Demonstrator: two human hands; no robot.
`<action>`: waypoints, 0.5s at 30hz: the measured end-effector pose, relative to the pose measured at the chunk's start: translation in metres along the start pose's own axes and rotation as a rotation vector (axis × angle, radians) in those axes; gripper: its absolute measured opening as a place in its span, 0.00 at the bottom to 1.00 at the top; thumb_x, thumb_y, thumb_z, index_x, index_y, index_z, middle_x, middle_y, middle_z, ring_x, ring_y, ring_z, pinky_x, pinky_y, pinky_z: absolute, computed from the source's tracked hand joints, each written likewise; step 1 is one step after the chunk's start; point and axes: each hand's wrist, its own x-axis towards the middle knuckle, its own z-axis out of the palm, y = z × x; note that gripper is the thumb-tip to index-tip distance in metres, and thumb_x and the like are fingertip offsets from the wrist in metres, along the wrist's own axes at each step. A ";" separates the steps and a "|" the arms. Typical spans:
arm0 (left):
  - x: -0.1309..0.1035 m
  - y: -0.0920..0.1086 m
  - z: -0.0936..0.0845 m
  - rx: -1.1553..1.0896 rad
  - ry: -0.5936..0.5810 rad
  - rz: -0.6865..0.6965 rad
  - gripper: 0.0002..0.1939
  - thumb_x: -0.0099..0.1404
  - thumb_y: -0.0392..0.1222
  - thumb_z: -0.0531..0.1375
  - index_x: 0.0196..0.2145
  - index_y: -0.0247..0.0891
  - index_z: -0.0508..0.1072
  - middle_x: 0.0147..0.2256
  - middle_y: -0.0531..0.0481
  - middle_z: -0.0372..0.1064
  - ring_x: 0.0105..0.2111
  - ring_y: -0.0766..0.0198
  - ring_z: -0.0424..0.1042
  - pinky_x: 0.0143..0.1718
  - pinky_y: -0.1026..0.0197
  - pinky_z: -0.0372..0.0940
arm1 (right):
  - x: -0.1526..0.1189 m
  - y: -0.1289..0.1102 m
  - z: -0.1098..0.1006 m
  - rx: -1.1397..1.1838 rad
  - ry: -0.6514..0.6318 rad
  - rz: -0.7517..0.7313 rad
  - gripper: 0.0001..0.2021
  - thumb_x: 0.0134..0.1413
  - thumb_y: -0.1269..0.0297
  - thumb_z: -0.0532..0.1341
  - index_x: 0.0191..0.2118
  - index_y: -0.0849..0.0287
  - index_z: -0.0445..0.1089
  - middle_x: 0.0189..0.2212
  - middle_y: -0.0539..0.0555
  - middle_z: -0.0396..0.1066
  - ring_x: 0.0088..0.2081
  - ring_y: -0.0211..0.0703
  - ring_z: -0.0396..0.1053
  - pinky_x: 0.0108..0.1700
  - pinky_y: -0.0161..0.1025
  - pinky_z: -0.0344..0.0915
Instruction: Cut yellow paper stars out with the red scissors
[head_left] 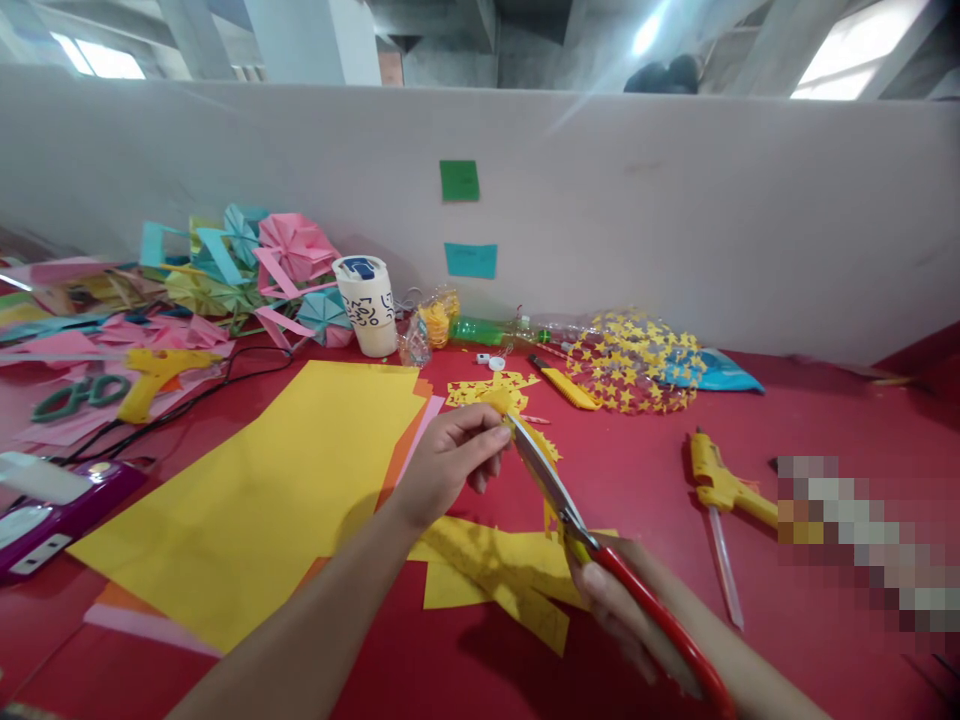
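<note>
In the head view my left hand [457, 450] is closed in a pinch on a small piece of yellow paper [498, 399]. My right hand [619, 600] grips the red-handled scissors [555, 488], whose blade tips reach the paper at my left fingertips. The blades look nearly closed. Under and between my hands lie cut yellow paper strips [495, 570] on the red table. Just beyond my left hand are yellow scraps with star shapes [491, 385]. To the left is a stack of large yellow sheets [285, 480], with orange and pink paper beneath.
A yellow glue gun [716, 478] lies at right, another glue gun [154, 380] at left beside green-handled scissors [79, 397]. Behind stand a white cup [366, 310], a yellow cutter knife [568, 385] and a star-covered clear ball [637, 365]. Folded paper flowers [296, 250] crowd the back left.
</note>
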 end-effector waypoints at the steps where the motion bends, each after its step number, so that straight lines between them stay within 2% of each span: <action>1: 0.000 0.000 0.000 0.009 0.000 0.006 0.10 0.62 0.43 0.56 0.25 0.37 0.67 0.18 0.56 0.61 0.16 0.73 0.60 0.15 0.70 0.56 | 0.000 0.000 0.000 0.001 -0.002 0.009 0.28 0.50 0.33 0.47 0.27 0.58 0.55 0.13 0.41 0.51 0.11 0.26 0.47 0.12 0.26 0.44; 5: -0.001 0.000 0.001 0.051 0.020 0.036 0.10 0.62 0.43 0.56 0.25 0.37 0.67 0.18 0.57 0.58 0.17 0.73 0.57 0.17 0.69 0.55 | 0.000 -0.003 0.001 -0.026 0.047 -0.026 0.28 0.50 0.34 0.49 0.25 0.58 0.56 0.14 0.43 0.51 0.14 0.29 0.48 0.15 0.29 0.46; 8: 0.001 0.000 0.001 0.116 0.043 0.093 0.10 0.62 0.42 0.56 0.25 0.37 0.68 0.20 0.56 0.57 0.20 0.71 0.57 0.22 0.67 0.56 | 0.002 -0.005 0.002 -0.038 0.085 -0.051 0.28 0.49 0.33 0.49 0.23 0.57 0.56 0.16 0.44 0.51 0.17 0.32 0.50 0.18 0.31 0.49; 11: 0.002 -0.001 0.001 0.193 0.096 0.167 0.09 0.61 0.41 0.57 0.24 0.38 0.70 0.26 0.52 0.60 0.32 0.65 0.63 0.36 0.64 0.60 | 0.004 -0.004 0.003 -0.061 0.119 -0.049 0.28 0.47 0.32 0.49 0.22 0.57 0.54 0.16 0.44 0.48 0.17 0.33 0.47 0.19 0.33 0.47; 13: 0.003 -0.001 0.001 0.201 0.130 0.197 0.09 0.60 0.40 0.58 0.23 0.39 0.70 0.34 0.49 0.63 0.45 0.60 0.61 0.45 0.62 0.57 | 0.004 -0.002 0.004 -0.079 0.140 -0.044 0.29 0.47 0.32 0.49 0.21 0.56 0.53 0.15 0.44 0.46 0.18 0.33 0.46 0.20 0.33 0.46; 15: 0.002 -0.001 0.001 0.194 0.133 0.202 0.08 0.60 0.40 0.58 0.23 0.39 0.70 0.37 0.49 0.64 0.50 0.59 0.58 0.50 0.61 0.53 | 0.004 0.000 0.005 -0.095 0.164 -0.046 0.29 0.48 0.31 0.48 0.20 0.56 0.52 0.15 0.43 0.46 0.18 0.33 0.45 0.20 0.32 0.45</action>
